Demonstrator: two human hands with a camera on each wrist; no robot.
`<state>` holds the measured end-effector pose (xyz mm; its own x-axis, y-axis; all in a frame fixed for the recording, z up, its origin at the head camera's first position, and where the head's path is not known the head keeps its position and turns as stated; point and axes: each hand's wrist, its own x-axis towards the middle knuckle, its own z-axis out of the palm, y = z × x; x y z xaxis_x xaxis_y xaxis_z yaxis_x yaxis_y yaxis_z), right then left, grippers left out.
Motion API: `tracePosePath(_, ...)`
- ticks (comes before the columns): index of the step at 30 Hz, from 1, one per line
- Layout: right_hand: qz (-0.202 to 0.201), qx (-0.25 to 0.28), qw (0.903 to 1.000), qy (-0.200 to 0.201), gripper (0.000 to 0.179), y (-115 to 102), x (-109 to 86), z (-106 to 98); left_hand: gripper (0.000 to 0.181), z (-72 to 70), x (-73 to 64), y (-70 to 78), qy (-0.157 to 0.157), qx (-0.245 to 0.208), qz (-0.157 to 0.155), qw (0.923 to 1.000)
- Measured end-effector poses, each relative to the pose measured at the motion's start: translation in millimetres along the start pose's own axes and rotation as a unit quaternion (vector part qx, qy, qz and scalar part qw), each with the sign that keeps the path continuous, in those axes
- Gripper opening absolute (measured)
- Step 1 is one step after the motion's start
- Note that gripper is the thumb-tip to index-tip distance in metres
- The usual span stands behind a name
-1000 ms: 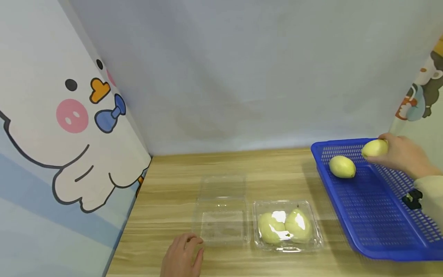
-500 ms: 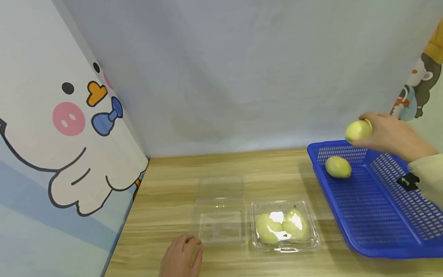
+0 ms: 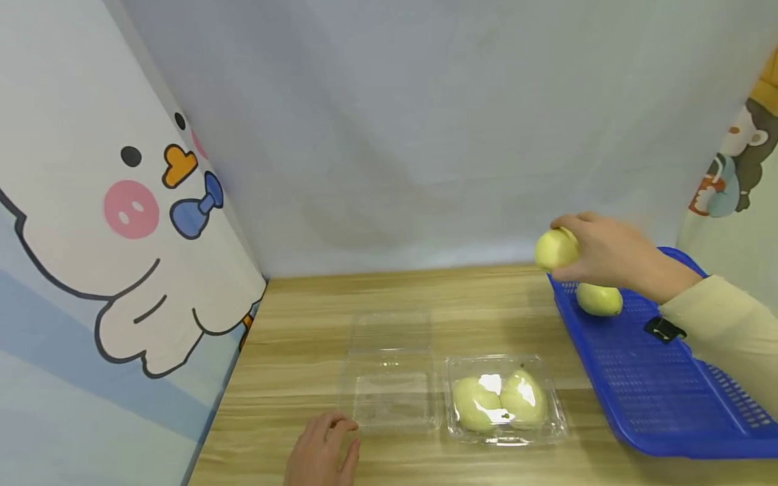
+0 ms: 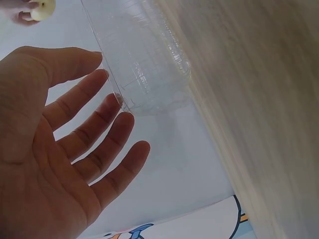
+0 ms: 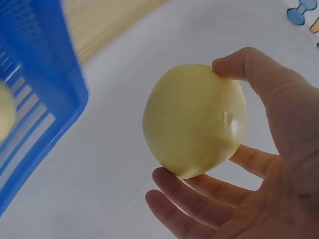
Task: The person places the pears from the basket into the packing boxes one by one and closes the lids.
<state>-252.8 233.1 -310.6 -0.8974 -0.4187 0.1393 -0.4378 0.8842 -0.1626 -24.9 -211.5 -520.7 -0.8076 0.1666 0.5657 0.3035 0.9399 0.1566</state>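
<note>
My right hand (image 3: 608, 253) grips a pale yellow pear (image 5: 194, 122) between thumb and fingers, raised over the left back corner of a blue plastic basket (image 3: 583, 358). Inside that basket lies another pear (image 3: 598, 300). At the front of the table my left hand (image 3: 322, 449) has its fingers loosely spread, the fingertips (image 4: 124, 119) right at the edge of a clear plastic clamshell box (image 3: 392, 398), which lies with its lid laid back. Beside it is a second clear box (image 3: 556, 425), its lid down over two pears (image 3: 477, 405).
The wooden table (image 3: 292, 337) ends at a pale grey cloth wall (image 3: 395, 169) behind. On the left rises a panel (image 3: 73, 270) with a cartoon duck, and another printed panel (image 3: 729, 169) stands at the right. The basket's raised rim borders the right side.
My right hand has lifted the pear up from the basket and carried it left, to the basket's left back corner. The left hand has stayed by the clamshell box.
</note>
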Motion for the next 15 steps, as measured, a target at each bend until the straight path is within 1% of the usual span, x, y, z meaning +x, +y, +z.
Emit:
tracePosePath(5,-0.053,0.017,0.9983,0.015,0.071,-29,-0.7,13,0.030,1.9,-0.6,0.6,0.007,-0.004,0.004,1.0000)
tracePosePath(7,-0.066,0.024,0.9974,0.017,0.070,-42,-1.2,19,0.030,2.2,-1.1,0.4,0.011,-0.005,0.005,0.9999)
tracePosePath(12,-0.094,0.043,0.9947,-0.004,0.071,-73,-2.2,35,0.030,0.6,-1.0,-0.2,0.014,-0.005,0.008,0.9999)
tracePosePath(15,-0.125,0.055,0.9906,-0.010,0.072,-89,-1.4,46,0.029,0.0,-1.6,-1.3,0.013,-0.002,0.009,0.9999)
